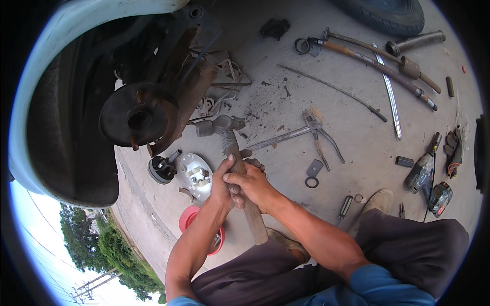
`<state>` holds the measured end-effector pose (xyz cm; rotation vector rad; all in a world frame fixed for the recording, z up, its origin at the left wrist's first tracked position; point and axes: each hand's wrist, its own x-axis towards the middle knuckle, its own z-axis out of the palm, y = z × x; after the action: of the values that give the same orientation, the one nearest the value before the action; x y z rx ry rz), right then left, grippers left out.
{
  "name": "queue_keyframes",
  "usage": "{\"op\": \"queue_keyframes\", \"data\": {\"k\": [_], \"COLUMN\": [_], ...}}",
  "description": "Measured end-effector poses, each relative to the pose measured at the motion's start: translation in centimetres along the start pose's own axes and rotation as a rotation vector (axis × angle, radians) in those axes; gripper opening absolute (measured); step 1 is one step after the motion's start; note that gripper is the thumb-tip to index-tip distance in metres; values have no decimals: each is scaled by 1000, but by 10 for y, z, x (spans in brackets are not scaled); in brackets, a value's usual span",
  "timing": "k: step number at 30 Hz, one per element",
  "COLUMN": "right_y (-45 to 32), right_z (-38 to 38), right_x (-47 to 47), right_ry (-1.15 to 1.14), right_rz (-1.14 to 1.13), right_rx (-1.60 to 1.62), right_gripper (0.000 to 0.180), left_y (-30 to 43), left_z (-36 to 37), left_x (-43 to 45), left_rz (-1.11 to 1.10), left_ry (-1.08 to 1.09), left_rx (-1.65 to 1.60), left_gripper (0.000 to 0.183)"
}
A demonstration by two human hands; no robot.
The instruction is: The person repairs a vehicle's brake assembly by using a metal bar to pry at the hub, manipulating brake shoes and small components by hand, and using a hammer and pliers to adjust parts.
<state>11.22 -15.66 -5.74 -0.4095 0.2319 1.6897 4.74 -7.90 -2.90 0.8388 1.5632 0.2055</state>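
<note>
Both my hands are on a ball-peen hammer with a worn wooden handle. Wire is wound around the handle just below its steel head. My left hand wraps the handle from the left, and my right hand grips it from the right, thumbs close together. The hammer head points away from me, towards the vehicle. Beyond it on the left is a dark, rusty round hub plate with a central hole, under a pale blue wheel arch. Parts of my fingers are hidden behind the handle.
A white oval plate, a black cylindrical part and a red container lie left. Pliers, a screwdriver, a cordless power tool, rusty rods and a tyre are on the right.
</note>
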Motion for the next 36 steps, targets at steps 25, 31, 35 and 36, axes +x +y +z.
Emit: {"op": "queue_keyframes", "data": {"k": [25, 31, 35, 36], "right_y": [16, 9, 21, 22], "right_z": [20, 36, 25, 27], "right_x": [-1, -3, 2, 2], "right_ry": [185, -184, 34, 102], "right_rz": [74, 251, 141, 110], "right_rx": [522, 195, 367, 470], "right_gripper": [12, 11, 11, 12], "left_y": [23, 24, 27, 31], "left_z": [-9, -13, -27, -18], "left_x": [-18, -63, -35, -33], "left_rz": [-347, 32, -254, -278], "left_ry": [52, -22, -141, -51], "left_rx": [235, -35, 47, 92], "left_gripper": [47, 47, 41, 38]}}
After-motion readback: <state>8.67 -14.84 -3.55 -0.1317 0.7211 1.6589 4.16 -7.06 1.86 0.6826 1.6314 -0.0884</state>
